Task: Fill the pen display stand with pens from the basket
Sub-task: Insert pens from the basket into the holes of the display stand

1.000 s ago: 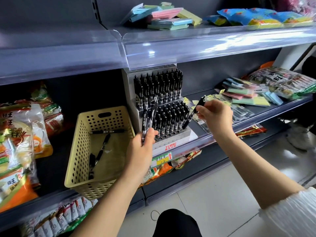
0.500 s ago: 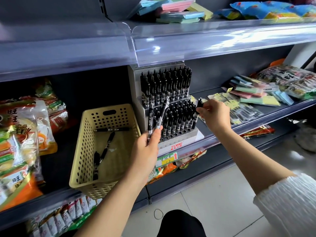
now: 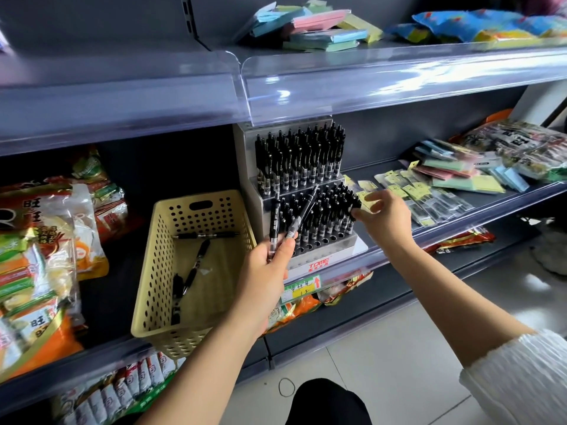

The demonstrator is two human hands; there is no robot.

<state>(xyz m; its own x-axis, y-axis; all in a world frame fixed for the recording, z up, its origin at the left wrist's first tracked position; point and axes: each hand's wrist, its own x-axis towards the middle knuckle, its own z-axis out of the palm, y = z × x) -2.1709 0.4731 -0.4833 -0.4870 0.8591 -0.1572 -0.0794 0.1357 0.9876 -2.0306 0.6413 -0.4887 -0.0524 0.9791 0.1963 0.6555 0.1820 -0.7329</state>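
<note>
A grey two-tier pen display stand (image 3: 325, 253) on the middle shelf is packed with black pens (image 3: 299, 157). To its left stands a pale yellow perforated basket (image 3: 153, 271) with three black pens (image 3: 196, 265) lying in it. My left hand (image 3: 267, 271), in front of the stand, is closed on two black pens (image 3: 274, 222) that point up. My right hand (image 3: 385, 216) is at the right end of the lower tier, thumb and forefinger pinching the top of a pen (image 3: 356, 204) that stands in the stand.
Snack bags (image 3: 40, 256) fill the shelf left of the basket. Pastel sticky-note pads (image 3: 460, 176) and packaged refills (image 3: 429, 204) lie right of the stand. The clear lip of the upper shelf (image 3: 337, 84) overhangs the stand. Tiled floor (image 3: 383, 378) is below.
My right hand has brought its pen down from a tilt into the right end of the lower tier. My left hand with its pens has risen slightly in front of the stand.
</note>
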